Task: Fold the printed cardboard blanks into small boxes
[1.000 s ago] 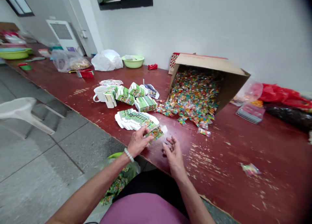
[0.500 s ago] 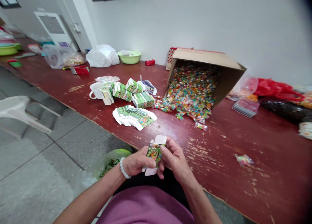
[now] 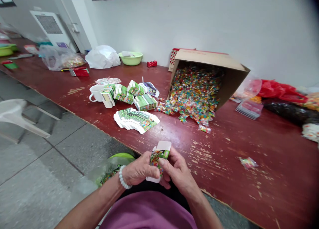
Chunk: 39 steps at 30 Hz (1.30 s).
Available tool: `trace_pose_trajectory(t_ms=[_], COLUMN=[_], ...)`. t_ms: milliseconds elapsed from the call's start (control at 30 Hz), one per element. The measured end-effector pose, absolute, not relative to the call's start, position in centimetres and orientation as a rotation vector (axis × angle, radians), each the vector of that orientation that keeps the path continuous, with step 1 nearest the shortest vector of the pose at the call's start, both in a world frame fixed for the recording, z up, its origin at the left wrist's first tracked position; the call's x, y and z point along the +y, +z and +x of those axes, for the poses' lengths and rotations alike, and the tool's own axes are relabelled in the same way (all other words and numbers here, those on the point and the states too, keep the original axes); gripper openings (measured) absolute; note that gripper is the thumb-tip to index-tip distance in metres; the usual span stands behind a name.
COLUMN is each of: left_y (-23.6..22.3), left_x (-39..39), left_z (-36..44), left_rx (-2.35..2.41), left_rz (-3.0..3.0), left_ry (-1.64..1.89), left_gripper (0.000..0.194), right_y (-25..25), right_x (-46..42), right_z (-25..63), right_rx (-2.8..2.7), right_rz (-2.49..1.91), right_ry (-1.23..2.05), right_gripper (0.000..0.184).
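Note:
Between my two hands, just off the table's near edge, is a small green printed carton (image 3: 159, 155) with white end flaps standing out at top and bottom. My left hand (image 3: 141, 169), with a beaded bracelet at the wrist, grips its left side, thumb across the front. My right hand (image 3: 178, 167) closes on the right side, thumb on the printed face and fingers partly hidden behind. Beyond lies a fanned stack of flat cartons (image 3: 136, 119). Bundled green cartons (image 3: 146, 102) sit behind it beside a white mug (image 3: 96, 93).
A cardboard box (image 3: 231, 86) on its side spills wrapped candies (image 3: 196, 93) onto the red table (image 3: 224, 149). One candy packet (image 3: 248, 163) lies to the right. Below the table edge, left, stands a plastic-lined container (image 3: 109, 171). A white stool (image 3: 15, 109) is farther left.
The carton has turned slightly in my hands and its side flaps show less. My right thumb has slid lower on its face. The view has shifted a little.

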<state>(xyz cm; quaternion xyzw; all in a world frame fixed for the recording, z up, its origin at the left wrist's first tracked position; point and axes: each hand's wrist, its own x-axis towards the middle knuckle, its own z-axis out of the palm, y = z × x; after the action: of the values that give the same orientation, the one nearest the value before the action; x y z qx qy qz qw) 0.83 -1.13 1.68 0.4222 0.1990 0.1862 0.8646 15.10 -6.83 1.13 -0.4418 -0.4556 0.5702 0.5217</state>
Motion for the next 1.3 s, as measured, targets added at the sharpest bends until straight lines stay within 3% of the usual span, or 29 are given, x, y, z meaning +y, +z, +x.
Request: trace_pose_trajectory(t_ms=[133, 233, 333, 533, 767, 1167, 1300], left_y=[2.1, 1.5, 0.9, 1.4, 0.9, 1.4, 1.6], left_x=[-1.3, -1.3, -1.2, -0.7, 0.2, 0.3, -0.2], left_z=[0.7, 0.5, 0.4, 0.5, -0.2, -0.1, 0.4], left_rx=[0.417, 0.441, 0.495, 0.505, 0.556, 0.609, 0.764], left_rz=[0.856, 0.852, 0.944, 1.129, 1.185, 1.135, 1.210], left_ry=[0.415, 0.356, 0.302, 0.216, 0.087, 0.002, 0.232], left_gripper=[0.057, 0.062, 0.063, 0.067, 0.041, 0.030, 0.030], right_y=[1.7, 2.6, 3.2, 3.0, 3.1, 1.8, 0.3], right_x=[-7.0, -7.1, -7.1, -6.9, -7.0, -6.6, -6.4], right_z=[15.4, 16.0, 16.5, 17.4, 18.9, 18.9, 18.0], right_rx=[-1.282, -1.578, -1.777, -1.756, -1.767, -1.656, -1.412], right_rz=[-1.311, -1.380, -1.396, -1.377, -1.280, -1.219, -1.373], right_ry=[0.437, 0.055, 0.159, 0.539, 0.809, 1.210, 0.911], right_gripper=[0.049, 0.030, 0.018, 0.013, 0.017, 0.008, 0.012])
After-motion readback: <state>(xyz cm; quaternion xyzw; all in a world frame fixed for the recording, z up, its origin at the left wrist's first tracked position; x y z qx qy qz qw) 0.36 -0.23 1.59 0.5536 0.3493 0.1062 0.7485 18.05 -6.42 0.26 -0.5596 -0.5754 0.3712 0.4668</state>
